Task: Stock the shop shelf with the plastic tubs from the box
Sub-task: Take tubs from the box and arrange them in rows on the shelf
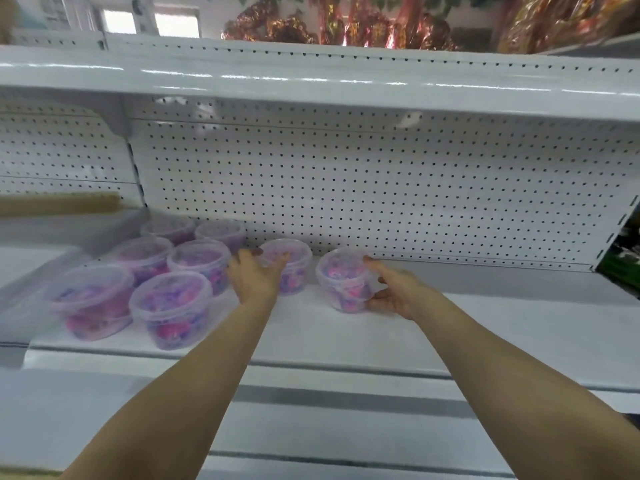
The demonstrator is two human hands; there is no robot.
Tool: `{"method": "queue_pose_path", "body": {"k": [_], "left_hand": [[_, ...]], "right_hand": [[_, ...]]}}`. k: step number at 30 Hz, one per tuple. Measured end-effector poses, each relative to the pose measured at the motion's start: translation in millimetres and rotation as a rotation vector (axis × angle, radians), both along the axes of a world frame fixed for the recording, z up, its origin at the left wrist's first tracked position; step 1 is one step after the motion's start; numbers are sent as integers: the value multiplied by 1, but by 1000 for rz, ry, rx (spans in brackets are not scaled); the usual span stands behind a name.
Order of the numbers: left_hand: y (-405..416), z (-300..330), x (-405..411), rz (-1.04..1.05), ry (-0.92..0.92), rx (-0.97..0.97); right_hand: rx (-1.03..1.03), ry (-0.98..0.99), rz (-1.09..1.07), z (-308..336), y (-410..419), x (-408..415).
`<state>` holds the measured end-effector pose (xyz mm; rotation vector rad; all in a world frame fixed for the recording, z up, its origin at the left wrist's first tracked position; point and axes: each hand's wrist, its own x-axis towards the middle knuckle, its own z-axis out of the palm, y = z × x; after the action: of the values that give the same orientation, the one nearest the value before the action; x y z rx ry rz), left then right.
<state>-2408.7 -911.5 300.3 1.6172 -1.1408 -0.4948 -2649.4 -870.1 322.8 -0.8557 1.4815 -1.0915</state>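
Several clear plastic tubs filled with pink and purple pieces stand on the white shelf (485, 327). A group of them (169, 271) sits in rows at the left. My left hand (254, 275) holds the left side of one tub (294, 263) near the pegboard, fingers spread over its lid edge. My right hand (388, 291) cups the right side of another tub (341, 277), thumb under, fingers over the rim. Both tubs rest upright on the shelf. The box is out of view.
A white pegboard back wall (381, 188) rises behind the tubs, and an upper shelf (311, 84) overhangs them. A brown cardboard tube (59, 204) lies on the neighbouring shelf at left. Shiny foil decorations (346, 26) sit on top. Bare shelf stretches to the right.
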Motion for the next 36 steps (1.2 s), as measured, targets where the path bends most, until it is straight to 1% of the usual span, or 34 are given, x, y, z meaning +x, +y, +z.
{"method": "queue_pose_path", "body": {"k": [2, 3, 5, 8, 10, 11, 13, 17, 22, 25, 28, 29, 31, 33, 36], "left_hand": [[-1, -3, 5, -70, -151, -17], [-4, -6, 8, -116, -213, -29], [-10, -11, 15, -171, -293, -32], [-17, -14, 18, -199, -398, -40], [-13, -10, 17, -224, -425, -59], [-10, -7, 15, -234, -444, -71], [-6, -2, 13, -247, -475, -83], [-5, 1, 15, -273, -462, -97], [-20, 0, 19, -273, -394, -106], [-36, -2, 21, -255, -370, -90], [-55, -1, 22, -249, -303, -48], [-62, 0, 23, -250, -332, -10], [-75, 4, 23, -255, -450, 65], [-84, 7, 23, -240, -484, 95], [-95, 7, 23, -202, -500, 88]], "right_hand": [[-7, 117, -41, -2, 0, 3], [-19, 214, -64, -3, 0, 4], [-89, 432, -114, -5, 1, 6], [-264, 832, -137, -6, 4, 12], [-390, 1029, -103, -4, 7, 19], [-403, 1092, -65, -2, 8, 23], [-367, 1188, 16, 1, 10, 31], [-338, 1253, 105, 4, 5, 43], [-308, 1271, 96, 5, -16, 50], [-250, 1257, 105, 5, -36, 52], [-162, 1249, 100, 4, -65, 58], [-134, 1238, 111, 3, -76, 60], [-114, 1194, 116, 5, -88, 66], [-154, 1151, 123, 8, -90, 72], [-230, 1127, 123, 9, -96, 75]]}}
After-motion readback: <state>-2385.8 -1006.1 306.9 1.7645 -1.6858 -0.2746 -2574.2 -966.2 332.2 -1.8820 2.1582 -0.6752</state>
